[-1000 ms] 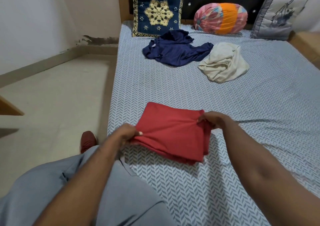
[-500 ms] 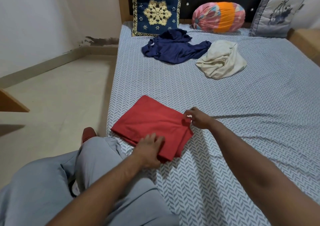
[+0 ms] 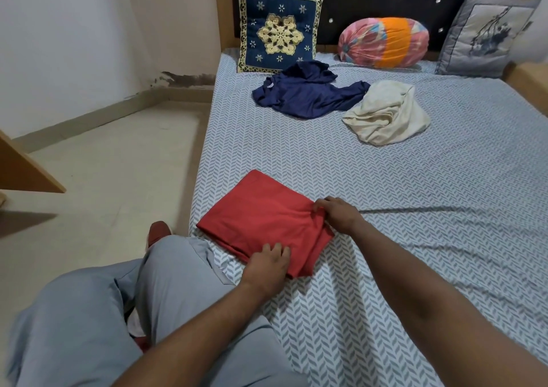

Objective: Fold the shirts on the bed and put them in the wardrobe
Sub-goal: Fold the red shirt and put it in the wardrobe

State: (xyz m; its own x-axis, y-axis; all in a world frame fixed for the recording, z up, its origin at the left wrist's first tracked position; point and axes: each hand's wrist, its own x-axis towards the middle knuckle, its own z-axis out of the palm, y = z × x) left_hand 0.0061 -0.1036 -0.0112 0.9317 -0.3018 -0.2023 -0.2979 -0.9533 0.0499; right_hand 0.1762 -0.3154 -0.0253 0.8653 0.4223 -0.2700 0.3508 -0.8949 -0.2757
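**Pressing the folded red shirt (image 3: 261, 223) flat at the edge of the bed (image 3: 430, 214)**

The red shirt lies in the lower middle of the frame as a flat, several-layer rectangle. It sits on the patterned sheet close to the bed's left side, just beyond the person's grey-trousered knee (image 3: 166, 271). It looks like thin, light knit cloth, soft and limp. Judged from that, it will keep no shape of its own, and the layers will likely slide apart if it is lifted by one corner. The safer hold is probably under the whole stack from two opposite edges, or flat on a palm.

The left hand (image 3: 267, 265) rests on the shirt's near right corner. Its fingers (image 3: 280, 250) are laid fairly straight on top of the cloth, pressing more than gripping. The thumb is hidden, so I cannot tell whether it reaches under the edge.

To the right, the right hand (image 3: 338, 217) sits at the shirt's right edge. Its fingertips (image 3: 318, 207) are curled in and pinch a small ridge of red fabric.

In the upper middle, well apart from the hands, a navy shirt (image 3: 305, 97) lies crumpled. Touching its right side is a bunched cream shirt (image 3: 385, 113). Both are unfolded. No wardrobe is in view.
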